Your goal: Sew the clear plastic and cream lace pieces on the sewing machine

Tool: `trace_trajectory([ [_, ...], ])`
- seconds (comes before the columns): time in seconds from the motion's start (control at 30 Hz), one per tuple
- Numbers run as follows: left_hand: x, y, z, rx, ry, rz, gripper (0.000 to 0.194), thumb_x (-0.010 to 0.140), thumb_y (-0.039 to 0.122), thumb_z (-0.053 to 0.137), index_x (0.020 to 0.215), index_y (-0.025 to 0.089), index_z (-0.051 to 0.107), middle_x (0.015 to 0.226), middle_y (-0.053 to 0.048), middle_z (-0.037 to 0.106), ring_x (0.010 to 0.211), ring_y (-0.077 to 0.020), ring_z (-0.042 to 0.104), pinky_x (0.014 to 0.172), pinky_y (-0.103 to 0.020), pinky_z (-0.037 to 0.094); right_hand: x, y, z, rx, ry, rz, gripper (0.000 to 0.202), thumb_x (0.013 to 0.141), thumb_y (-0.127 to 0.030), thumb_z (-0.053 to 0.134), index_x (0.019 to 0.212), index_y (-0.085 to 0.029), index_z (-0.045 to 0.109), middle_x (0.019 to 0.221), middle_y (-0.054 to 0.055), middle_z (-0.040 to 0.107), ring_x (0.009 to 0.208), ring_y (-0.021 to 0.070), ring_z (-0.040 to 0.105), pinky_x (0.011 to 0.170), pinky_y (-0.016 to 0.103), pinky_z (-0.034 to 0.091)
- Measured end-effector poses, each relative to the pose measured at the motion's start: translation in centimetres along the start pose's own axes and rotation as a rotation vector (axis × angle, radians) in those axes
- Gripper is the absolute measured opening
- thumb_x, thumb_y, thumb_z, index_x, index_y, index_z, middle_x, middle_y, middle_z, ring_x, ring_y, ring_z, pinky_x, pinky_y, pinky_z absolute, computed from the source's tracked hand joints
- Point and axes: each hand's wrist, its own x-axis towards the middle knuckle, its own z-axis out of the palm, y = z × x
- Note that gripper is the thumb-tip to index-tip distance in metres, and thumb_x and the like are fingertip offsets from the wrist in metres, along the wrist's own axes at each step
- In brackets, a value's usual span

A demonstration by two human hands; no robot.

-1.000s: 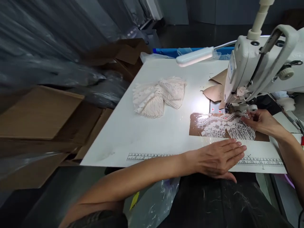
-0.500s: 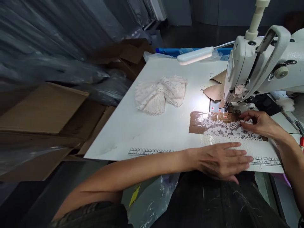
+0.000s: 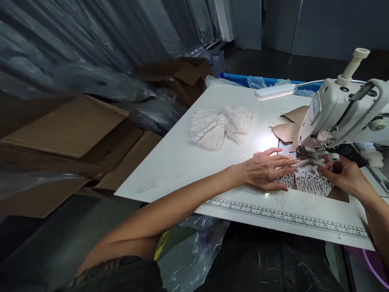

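Note:
White lace with a scalloped border and fringe [image 3: 313, 180] lies over a brown strip [image 3: 338, 194] beside the needle area of a white sewing machine [image 3: 322, 109]. My left hand [image 3: 269, 169] rests flat on the left part of the lace, fingers spread and pointing toward the presser foot. At the lace's right end, my right hand [image 3: 345, 174] pinches its upper edge between thumb and fingers. The fingertips of my right hand are partly hidden by the machine's parts.
A bunched white lace piece [image 3: 221, 127] lies on the white table [image 3: 164, 170]. Brown pattern pieces [image 3: 287, 132] are left of the machine, under a lamp [image 3: 275, 91]. Cardboard boxes [image 3: 63, 125] stand at the left; metal tools [image 3: 378, 174] lie at the right.
My left hand has moved up from the table's front edge onto the lace. The lace's fringe now hangs toward the ruler markings. The view has shifted, so the machine sits further right.

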Motion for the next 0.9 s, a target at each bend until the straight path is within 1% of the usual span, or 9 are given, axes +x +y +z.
trace_trajectory([
  [0.13, -0.1, 0.8, -0.6, -0.366, 0.201, -0.348, 0.040, 0.100, 0.045, 0.044, 0.098, 0.012, 0.067, 0.097, -0.013, 0.074, 0.083, -0.0187, 0.068, 0.075, -0.035, 0.056, -0.6, -2.5, 1.9, 0.272, -0.018, 0.122, 0.063, 0.045, -0.059, 0.088, 0.086, -0.019, 0.062, 0.060, -0.005, 0.053, 0.054, 0.0104, 0.049, 0.049, 0.026, 0.043],
  [0.2, -0.1, 1.2, -1.3, -0.684, 0.180, -0.560, 0.047, 0.097, 0.054, 0.046, 0.102, 0.011, 0.064, 0.087, -0.010, 0.072, 0.070, -0.0150, 0.066, 0.063, -0.029, 0.055, -1.0, -4.3, 3.4, 0.391, -0.063, 0.173, 0.067, 0.043, -0.059, 0.089, 0.089, -0.019, 0.062, 0.062, -0.005, 0.053, 0.054, 0.0101, 0.051, 0.051, 0.026, 0.047],
  [0.3, -0.2, 1.6, -2.3, -1.040, 0.049, -0.795, 0.073, 0.087, 0.068, 0.052, 0.131, 0.010, 0.047, 0.100, -0.012, 0.069, 0.071, -0.0165, 0.068, 0.057, -0.028, 0.054, -1.5, -6.5, 5.3, 0.504, -0.210, 0.163, 0.069, 0.056, -0.064, 0.083, 0.103, -0.019, 0.062, 0.074, 0.000, 0.063, 0.063, 0.0130, 0.061, 0.060, 0.030, 0.055],
  [0.4, -0.1, 1.6, -2.9, -0.917, -0.034, -0.966, 0.088, 0.077, 0.062, 0.070, 0.141, 0.010, 0.040, 0.109, -0.014, 0.067, 0.086, -0.0230, 0.069, 0.068, -0.033, 0.055, -1.3, -6.7, 5.4, 0.413, -0.316, 0.049, 0.066, 0.074, -0.068, 0.068, 0.118, -0.019, 0.061, 0.086, 0.006, 0.070, 0.072, 0.0171, 0.067, 0.067, 0.035, 0.059],
  [0.53, 0.1, 1.8, -2.6, -0.669, -0.005, -1.007, 0.062, 0.079, 0.031, 0.071, 0.134, 0.010, 0.052, 0.116, -0.014, 0.066, 0.108, -0.0259, 0.063, 0.079, -0.032, 0.051, -0.6, -4.2, 3.7, -0.147, -0.218, -0.242, 0.040, 0.092, -0.051, 0.052, 0.110, -0.019, 0.067, 0.091, 0.009, 0.073, 0.077, 0.0213, 0.068, 0.072, 0.040, 0.058],
  [0.63, 0.1, 1.8, -2.4, -0.621, 0.014, -1.022, 0.056, 0.082, 0.028, 0.066, 0.133, 0.010, 0.053, 0.092, -0.007, 0.068, 0.084, -0.0196, 0.064, 0.064, -0.027, 0.046, -0.4, -2.5, 3.3, -0.415, -0.203, -0.573, 0.034, 0.097, -0.035, 0.044, 0.117, -0.021, 0.067, 0.106, 0.011, 0.070, 0.095, 0.0238, 0.067, 0.081, 0.041, 0.057],
  [0.7, 0.0, 1.6, -2.5, -0.604, 0.022, -1.043, 0.057, 0.082, 0.028, 0.068, 0.134, 0.009, 0.053, 0.072, 0.001, 0.059, 0.064, -0.0138, 0.055, 0.057, -0.025, 0.040, -0.3, -1.9, 3.7, -0.534, -0.183, -0.729, 0.036, 0.098, -0.031, 0.041, 0.121, -0.021, 0.066, 0.106, 0.013, 0.066, 0.096, 0.0248, 0.064, 0.079, 0.041, 0.057],
  [0.77, -0.1, 1.2, -2.8, -0.599, 0.017, -1.055, 0.059, 0.079, 0.028, 0.071, 0.133, 0.009, 0.054, 0.063, 0.006, 0.049, 0.057, -0.0108, 0.047, 0.053, -0.025, 0.035, -0.2, -1.6, 4.2, -0.657, -0.149, -0.783, 0.038, 0.098, -0.031, 0.040, 0.124, -0.021, 0.065, 0.100, 0.013, 0.063, 0.088, 0.0248, 0.061, 0.073, 0.040, 0.057],
  [0.9, -0.5, 0.1, -2.7, -0.639, 0.027, -1.083, 0.064, 0.072, 0.030, 0.079, 0.128, 0.006, 0.057, 0.063, 0.008, 0.038, 0.056, -0.0087, 0.039, 0.053, -0.025, 0.030, 0.1, -1.2, 4.7, -0.729, -0.131, -0.748, 0.040, 0.099, -0.035, 0.037, 0.129, -0.021, 0.061, 0.096, 0.013, 0.060, 0.086, 0.0254, 0.059, 0.069, 0.039, 0.056],
])
